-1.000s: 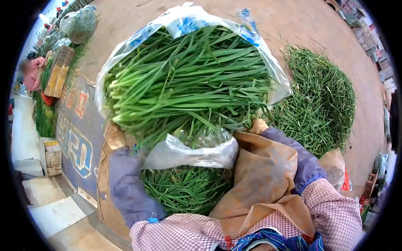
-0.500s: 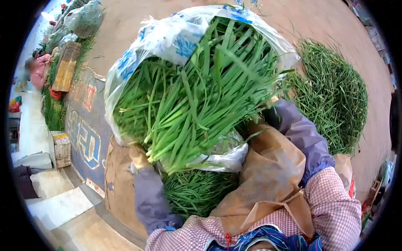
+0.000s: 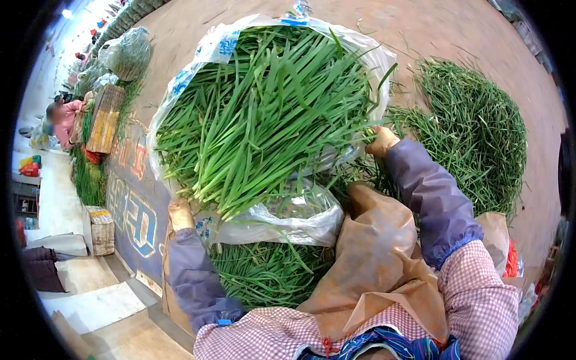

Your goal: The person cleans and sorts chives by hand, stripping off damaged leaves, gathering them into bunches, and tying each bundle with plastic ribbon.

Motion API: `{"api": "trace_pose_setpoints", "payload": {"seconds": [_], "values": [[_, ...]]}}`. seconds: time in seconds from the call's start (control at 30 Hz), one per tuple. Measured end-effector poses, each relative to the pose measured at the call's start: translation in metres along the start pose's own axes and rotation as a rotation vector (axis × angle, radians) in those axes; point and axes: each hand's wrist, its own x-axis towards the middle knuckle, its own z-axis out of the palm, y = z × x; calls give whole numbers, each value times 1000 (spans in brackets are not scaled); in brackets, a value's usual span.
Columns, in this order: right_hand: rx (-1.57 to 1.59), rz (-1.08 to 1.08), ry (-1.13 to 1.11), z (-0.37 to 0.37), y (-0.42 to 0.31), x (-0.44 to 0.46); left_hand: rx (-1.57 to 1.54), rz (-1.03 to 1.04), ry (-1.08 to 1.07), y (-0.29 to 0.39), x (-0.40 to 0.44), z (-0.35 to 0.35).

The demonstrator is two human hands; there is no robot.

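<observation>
A big heap of garlic chives fills a white plastic bag with blue print, its pale stem ends towards me. My left hand is closed on the bag's edge at the lower left. On the opposite side, my right hand is closed at the bag's right edge, close to the leaf tips; its fingertips are partly hidden. A loose, clear flap of the bag lies nearest me. Below it, more green leaves sit between my arms and my brown apron.
A large pile of loose leaves covers the floor at right. On the left are a taped box, a smaller box, stuffed bags and a person in pink. Pale steps lie at lower left.
The chives and bag have settled flatter and shifted slightly left. The bag's top fold has drawn back from the leaves. Both hands have moved outward and show more clearly.
</observation>
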Motion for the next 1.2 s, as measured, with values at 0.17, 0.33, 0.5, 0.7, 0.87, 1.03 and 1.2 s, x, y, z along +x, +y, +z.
{"api": "trace_pose_setpoints", "payload": {"seconds": [0.17, 0.33, 0.5, 0.7, 0.87, 1.03, 1.2], "values": [[73, -92, 118, -6, 11, 6, -21, -68, 90, 100, -37, -11], [296, -99, 88, -22, 3, -22, -241, -43, 44, 124, -44, -18], [467, -140, 161, -39, 15, -59, -182, 12, 14, 104, -19, -23], [435, -140, 194, -56, 16, -86, -348, -7, 58, 114, -30, -12], [558, -384, 553, -95, 29, -113, -171, -109, -11, 116, -56, -40], [721, -600, 970, -192, -14, -193, 253, 514, 196, 241, -114, -53], [1155, -1099, 970, -185, -136, -276, -181, 1190, -192, 484, -202, -32]]}}
